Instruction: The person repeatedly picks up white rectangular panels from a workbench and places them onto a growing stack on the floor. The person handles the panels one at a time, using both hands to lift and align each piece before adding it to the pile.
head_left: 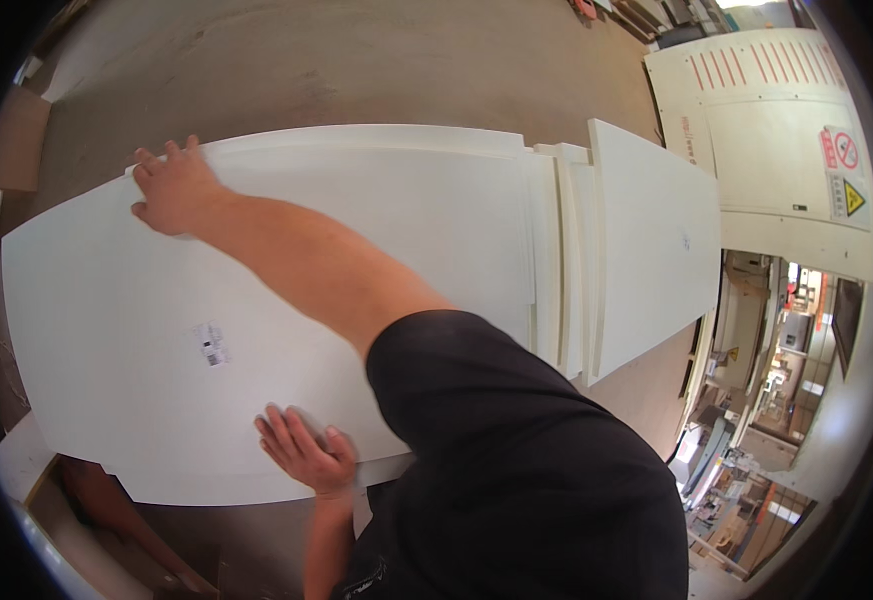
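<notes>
1. The large white panel (137, 300) lay broad face up in front of the person, extending to the left, its far and near edges both in view.
2. A small printed label (211, 343) was located on its upper face, between the two hands.
3. The right hand (175, 188) was positioned at the far edge, toward the left; its fingers were spread and extended past that edge. Whether the fingertips gripped the edge could not be determined.
4. The left hand (307, 452) rested palm down near the near edge, fingers extended, thumb apart, with hold of nothing.
5. The right arm, in a black sleeve (517, 420), crossed above the panel from the lower right.
6. Edges of further white boards (562, 260) stood out just beyond the panel's right end.
7. Beside these, a separate white sheet (657, 250) lay at an angle.
8. A pale cabinet (757, 140) bearing warning signs (854, 198) stood at the upper right, on the grey-brown floor (357, 60).
</notes>
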